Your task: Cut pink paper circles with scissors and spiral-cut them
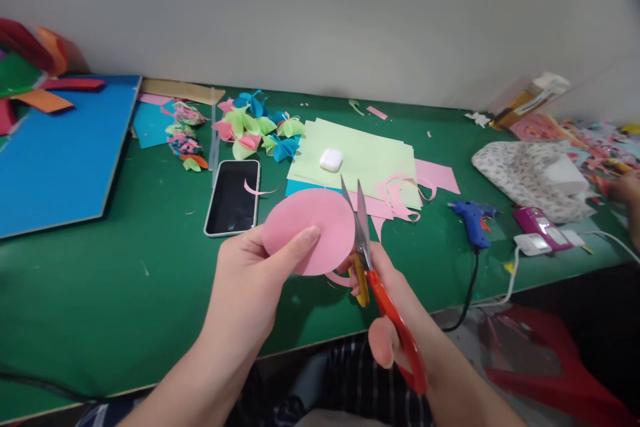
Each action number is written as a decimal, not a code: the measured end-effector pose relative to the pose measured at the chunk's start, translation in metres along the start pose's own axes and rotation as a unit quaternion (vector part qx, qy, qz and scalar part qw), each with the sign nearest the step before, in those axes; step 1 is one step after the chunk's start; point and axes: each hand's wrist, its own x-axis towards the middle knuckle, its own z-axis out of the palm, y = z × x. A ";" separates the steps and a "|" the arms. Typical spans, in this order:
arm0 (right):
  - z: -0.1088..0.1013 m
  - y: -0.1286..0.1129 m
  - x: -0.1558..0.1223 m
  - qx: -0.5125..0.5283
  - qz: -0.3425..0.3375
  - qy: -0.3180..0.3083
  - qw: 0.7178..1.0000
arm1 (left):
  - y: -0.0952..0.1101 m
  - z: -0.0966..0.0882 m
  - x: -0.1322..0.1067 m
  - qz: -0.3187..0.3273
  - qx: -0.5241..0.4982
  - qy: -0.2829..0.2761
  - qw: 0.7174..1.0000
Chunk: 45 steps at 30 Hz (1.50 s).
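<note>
My left hand (250,273) pinches a pink paper circle (310,230) at its lower left edge, thumb on top, holding it above the green table (125,267). My right hand (395,307) grips scissors (370,260) with red and yellow handles. Their blades are slightly apart and point up along the circle's right edge. A thin pink strip curls down below the circle beside the blades.
A phone (233,197) lies face up left of the circle. Behind are light green sheets with a white earbud case (331,159), pink scraps and several paper flowers (255,127). A blue glue gun (473,220), a patterned cloth and another person's hand (627,190) are at right. A blue board (60,147) lies at left.
</note>
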 end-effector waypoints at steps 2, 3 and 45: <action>0.001 -0.005 -0.002 0.033 0.026 0.031 0.999 | 0.000 0.001 -0.001 0.002 -0.010 0.003 1.000; 0.002 -0.007 -0.002 0.042 0.036 0.039 0.998 | 0.001 0.002 -0.002 0.003 -0.012 0.006 1.000; -0.007 0.027 0.019 0.031 0.099 -0.039 0.994 | 0.000 0.006 -0.003 0.021 -0.004 0.027 0.999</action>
